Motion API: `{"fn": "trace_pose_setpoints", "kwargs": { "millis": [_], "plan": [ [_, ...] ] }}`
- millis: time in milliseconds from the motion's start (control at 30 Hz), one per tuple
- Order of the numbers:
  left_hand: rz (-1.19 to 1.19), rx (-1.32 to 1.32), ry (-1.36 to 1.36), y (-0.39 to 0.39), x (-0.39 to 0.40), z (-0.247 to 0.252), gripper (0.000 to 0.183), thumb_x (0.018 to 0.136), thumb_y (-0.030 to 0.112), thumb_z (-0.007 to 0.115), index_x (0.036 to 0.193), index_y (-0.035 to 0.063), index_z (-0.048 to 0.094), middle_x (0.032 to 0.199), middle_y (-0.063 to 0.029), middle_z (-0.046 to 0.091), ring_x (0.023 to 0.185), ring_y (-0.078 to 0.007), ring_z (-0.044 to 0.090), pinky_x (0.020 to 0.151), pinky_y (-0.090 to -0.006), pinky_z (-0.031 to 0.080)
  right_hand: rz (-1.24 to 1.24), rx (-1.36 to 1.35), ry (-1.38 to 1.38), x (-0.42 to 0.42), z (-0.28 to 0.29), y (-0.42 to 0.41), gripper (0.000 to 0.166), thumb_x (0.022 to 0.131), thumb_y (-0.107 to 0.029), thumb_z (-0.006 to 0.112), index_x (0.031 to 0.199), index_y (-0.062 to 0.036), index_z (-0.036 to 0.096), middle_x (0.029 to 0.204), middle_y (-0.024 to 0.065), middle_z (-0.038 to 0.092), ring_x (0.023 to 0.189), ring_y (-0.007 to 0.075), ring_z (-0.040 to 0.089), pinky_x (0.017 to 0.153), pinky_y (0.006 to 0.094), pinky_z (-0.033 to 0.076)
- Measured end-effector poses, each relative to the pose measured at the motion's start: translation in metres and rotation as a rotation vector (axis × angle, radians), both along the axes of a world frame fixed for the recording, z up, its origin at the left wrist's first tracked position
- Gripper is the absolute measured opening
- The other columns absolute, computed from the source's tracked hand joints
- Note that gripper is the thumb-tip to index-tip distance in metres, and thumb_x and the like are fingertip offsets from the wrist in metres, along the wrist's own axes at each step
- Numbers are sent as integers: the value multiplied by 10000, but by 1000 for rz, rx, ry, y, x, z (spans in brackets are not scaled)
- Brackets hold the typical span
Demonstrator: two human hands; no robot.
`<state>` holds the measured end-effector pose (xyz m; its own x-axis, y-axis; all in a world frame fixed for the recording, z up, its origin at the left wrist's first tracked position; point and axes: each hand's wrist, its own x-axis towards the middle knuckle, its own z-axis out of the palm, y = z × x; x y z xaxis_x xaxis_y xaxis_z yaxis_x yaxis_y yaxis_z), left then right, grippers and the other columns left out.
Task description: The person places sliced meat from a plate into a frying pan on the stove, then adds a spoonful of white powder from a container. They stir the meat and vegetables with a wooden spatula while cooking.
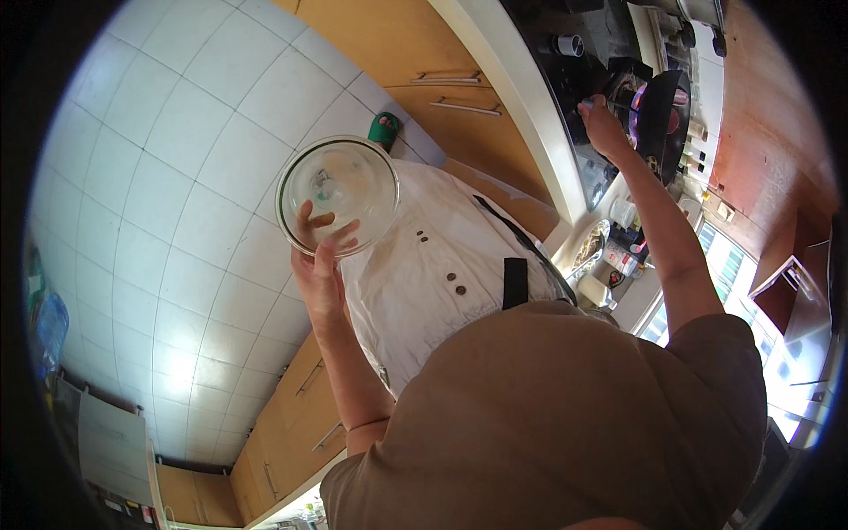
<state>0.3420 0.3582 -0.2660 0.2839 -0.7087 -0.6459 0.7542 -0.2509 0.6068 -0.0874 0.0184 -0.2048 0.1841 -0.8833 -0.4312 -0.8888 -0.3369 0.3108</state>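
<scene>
My left hand (321, 265) holds a round clear glass bowl (339, 196) by its near rim, over the tiled floor. Its fingers show against the glass, and the floor and a green slipper (384, 129) lie beyond. At the upper right my right hand (603, 129) is closed around a handle with a grey-blue end, beside a dark wok (652, 126). Whether the handle belongs to the wok or to a utensil cannot be told. A burner flame (637, 114) glows at the wok's near side. Reddish pieces show within the wok.
A metal cup (568, 45) stands on the black cooktop (536, 40). Along the counter are an oval dish of food (589, 248), a white bottle (596, 291) and several containers. Wooden cabinets (464, 126) with bar handles line the counter below. A blue plastic bottle (53, 328) is at the far left.
</scene>
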Motion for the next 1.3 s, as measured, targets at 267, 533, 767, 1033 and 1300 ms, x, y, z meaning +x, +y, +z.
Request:
{"fn": "trace_pose_setpoints", "kwargs": {
  "millis": [267, 533, 767, 1033, 1300],
  "plan": [
    [-16, -13, -58, 14, 11, 15, 807, 838, 366, 684, 1409, -62, 308, 1194, -149, 481, 957, -286, 666, 769, -322, 531, -52, 75, -5, -1, 8, -6, 444, 1007, -382, 399, 1090, 53, 379, 841, 331, 634, 829, 481, 633, 685, 530, 519],
    [41, -13, -92, 30, 18, 24, 847, 838, 429, 693, 1411, -58, 305, 1203, -156, 484, 961, -284, 669, 778, -318, 536, -76, 73, -24, -6, 9, -9, 456, 1007, -406, 392, 1092, 42, 384, 859, 329, 636, 844, 492, 627, 704, 541, 509],
    [62, -33, -80, 34, 18, 35, 821, 846, 401, 692, 1423, -36, 303, 1195, -150, 483, 995, -312, 666, 767, -315, 539, -128, 88, -47, -11, 6, -11, 482, 1007, -429, 382, 1088, 46, 396, 938, 353, 620, 923, 503, 609, 766, 545, 494],
    [28, -38, -86, 30, 19, 58, 797, 847, 345, 694, 1419, -46, 300, 1196, -142, 479, 1005, -329, 663, 764, -322, 543, -198, 87, -86, -19, 0, -16, 535, 1001, -446, 379, 1136, 71, 409, 1059, 389, 579, 1037, 511, 565, 866, 541, 468],
    [-3, -100, -93, 21, 13, 95, 794, 858, 330, 681, 1416, -68, 279, 1167, -138, 490, 998, -330, 663, 780, -342, 556, -173, 148, -53, -21, -7, -21, 523, 1016, -369, 357, 1270, 86, 397, 1193, 395, 512, 1053, 485, 576, 874, 519, 489]
  ]
}}
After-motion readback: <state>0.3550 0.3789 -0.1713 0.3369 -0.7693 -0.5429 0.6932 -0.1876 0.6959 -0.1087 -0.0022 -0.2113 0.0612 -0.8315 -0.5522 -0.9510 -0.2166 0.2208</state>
